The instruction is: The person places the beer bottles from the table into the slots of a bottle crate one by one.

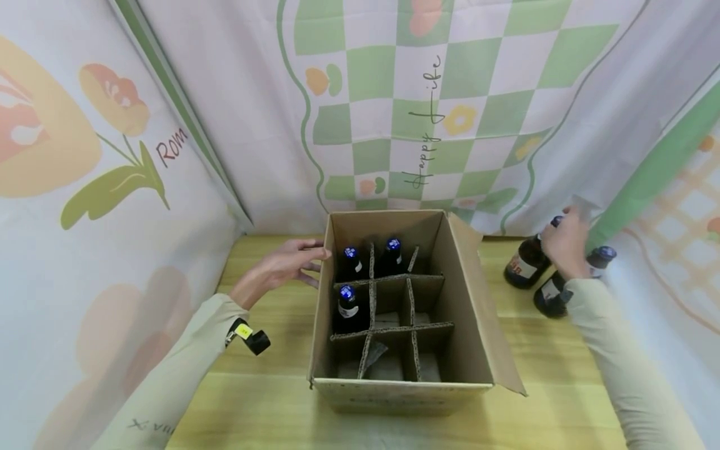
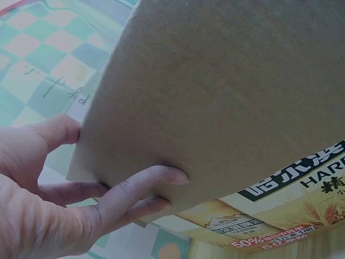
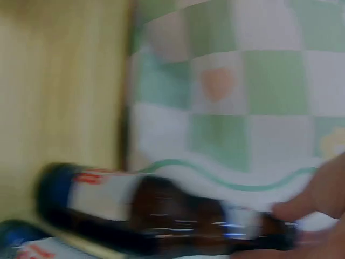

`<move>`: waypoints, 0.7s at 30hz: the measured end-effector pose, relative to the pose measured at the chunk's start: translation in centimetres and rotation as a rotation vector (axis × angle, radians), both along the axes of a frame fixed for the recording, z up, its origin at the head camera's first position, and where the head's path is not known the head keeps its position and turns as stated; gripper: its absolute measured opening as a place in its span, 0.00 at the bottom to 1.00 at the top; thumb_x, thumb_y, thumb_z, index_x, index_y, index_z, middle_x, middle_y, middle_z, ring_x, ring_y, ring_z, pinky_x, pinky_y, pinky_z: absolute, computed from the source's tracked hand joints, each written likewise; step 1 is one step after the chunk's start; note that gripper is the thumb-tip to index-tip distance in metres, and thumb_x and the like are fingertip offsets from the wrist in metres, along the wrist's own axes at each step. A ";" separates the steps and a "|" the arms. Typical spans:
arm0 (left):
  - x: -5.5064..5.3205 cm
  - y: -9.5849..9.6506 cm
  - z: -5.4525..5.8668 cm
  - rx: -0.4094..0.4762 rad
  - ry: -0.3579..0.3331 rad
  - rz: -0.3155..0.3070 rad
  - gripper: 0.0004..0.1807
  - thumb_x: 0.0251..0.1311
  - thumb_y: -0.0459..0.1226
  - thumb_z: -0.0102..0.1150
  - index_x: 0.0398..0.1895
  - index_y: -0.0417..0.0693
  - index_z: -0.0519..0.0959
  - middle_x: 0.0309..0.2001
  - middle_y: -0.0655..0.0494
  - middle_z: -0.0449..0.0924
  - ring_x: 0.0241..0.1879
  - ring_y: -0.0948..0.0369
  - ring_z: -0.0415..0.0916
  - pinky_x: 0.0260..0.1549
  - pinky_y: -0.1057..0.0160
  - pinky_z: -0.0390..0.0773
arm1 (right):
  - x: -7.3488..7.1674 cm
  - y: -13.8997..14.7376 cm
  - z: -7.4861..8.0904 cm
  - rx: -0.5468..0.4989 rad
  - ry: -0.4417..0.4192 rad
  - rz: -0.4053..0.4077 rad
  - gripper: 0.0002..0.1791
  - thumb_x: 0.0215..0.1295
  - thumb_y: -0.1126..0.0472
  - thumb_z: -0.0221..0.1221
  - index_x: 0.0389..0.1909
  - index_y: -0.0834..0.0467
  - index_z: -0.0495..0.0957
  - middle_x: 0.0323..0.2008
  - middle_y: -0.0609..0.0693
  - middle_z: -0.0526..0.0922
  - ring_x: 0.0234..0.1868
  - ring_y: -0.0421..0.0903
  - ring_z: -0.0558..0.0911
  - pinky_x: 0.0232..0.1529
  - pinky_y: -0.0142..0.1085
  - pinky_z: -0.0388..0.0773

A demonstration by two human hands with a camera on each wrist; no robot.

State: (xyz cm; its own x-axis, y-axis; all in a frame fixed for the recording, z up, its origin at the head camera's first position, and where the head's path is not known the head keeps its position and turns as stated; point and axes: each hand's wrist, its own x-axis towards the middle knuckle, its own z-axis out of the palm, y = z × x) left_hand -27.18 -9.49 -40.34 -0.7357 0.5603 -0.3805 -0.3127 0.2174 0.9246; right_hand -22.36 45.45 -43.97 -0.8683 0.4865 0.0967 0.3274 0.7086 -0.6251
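Observation:
An open cardboard carton [image 1: 467, 306] stands on the table, split by cardboard dividers [image 1: 394, 328]. Three dark beer bottles with blue caps are in it: one bottle [image 1: 351, 262] in the back left cell, one [image 1: 392, 257] beside it and one [image 1: 347, 309] in the middle left cell. My left hand [image 1: 287, 262] touches the carton's left side near the back corner, its fingertips [image 2: 175, 175] against the cardboard. To the carton's right, my right hand [image 1: 567, 244] grips a brown beer bottle [image 1: 525, 262] by its neck. Another beer bottle [image 1: 551, 294] stands close by, partly behind the hand.
A carton flap [image 1: 495, 325] spreads outward on the right. Printed curtains [image 1: 394, 125] close off the back and both sides of the wooden table [image 1: 270, 381]. A scrap of clear plastic [image 1: 375, 353] lies in a front cell. A black strap [image 1: 253, 339] hangs at the left wrist.

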 end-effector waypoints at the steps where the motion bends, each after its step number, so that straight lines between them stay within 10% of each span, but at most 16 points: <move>1: 0.0 0.0 0.0 -0.002 -0.001 0.001 0.38 0.76 0.35 0.53 0.82 0.31 0.50 0.78 0.33 0.58 0.67 0.37 0.71 0.48 0.53 0.92 | -0.2 -0.2 -1.1 -0.002 0.072 -0.046 0.33 0.78 0.67 0.46 0.79 0.72 0.48 0.62 0.83 0.68 0.57 0.77 0.74 0.58 0.68 0.79; 9: 0.2 0.1 0.2 -0.009 -0.009 0.010 0.39 0.76 0.36 0.54 0.82 0.32 0.49 0.79 0.33 0.57 0.69 0.37 0.69 0.49 0.53 0.92 | -1.7 -0.6 -6.5 -0.016 0.460 -0.245 0.29 0.80 0.50 0.55 0.73 0.60 0.68 0.69 0.67 0.74 0.71 0.66 0.70 0.79 0.55 0.63; 21: 0.4 0.1 0.2 -0.006 -0.008 0.025 0.39 0.75 0.35 0.55 0.82 0.33 0.51 0.77 0.34 0.60 0.62 0.42 0.76 0.48 0.53 0.92 | -1.9 -0.1 -8.9 -0.195 0.492 -0.091 0.31 0.80 0.51 0.54 0.77 0.55 0.62 0.69 0.63 0.74 0.69 0.59 0.72 0.79 0.47 0.67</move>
